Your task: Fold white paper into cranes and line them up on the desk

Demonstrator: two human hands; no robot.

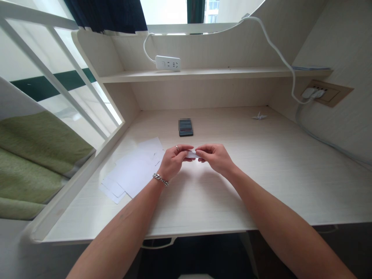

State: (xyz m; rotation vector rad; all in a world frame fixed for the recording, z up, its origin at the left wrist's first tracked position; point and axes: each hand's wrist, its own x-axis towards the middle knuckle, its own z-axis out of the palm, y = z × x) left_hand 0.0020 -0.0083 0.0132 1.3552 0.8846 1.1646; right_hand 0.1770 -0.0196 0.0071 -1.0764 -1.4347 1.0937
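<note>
Between my two hands is a small folded piece of white paper [192,154], held a little above the desk [209,217]. My left hand [174,158], with a ring and a chain bracelet [161,179], pinches its left end. The thumb and fingers of my right hand [215,155] close on its right end. Parts of the paper are hidden behind my fingertips. Just beyond my hands lies a dark phone [185,127], its screen blurred out. Loose white paper sheets [139,166] overlap to the left of my left hand.
A small folded paper figure [259,116] lies at the back right. On the shelf [203,73] stands a white power strip [167,63]. A white cable [279,54] hangs down to a wall socket [330,93]. White rails [55,81] and a green cloth [40,155] border the left side.
</note>
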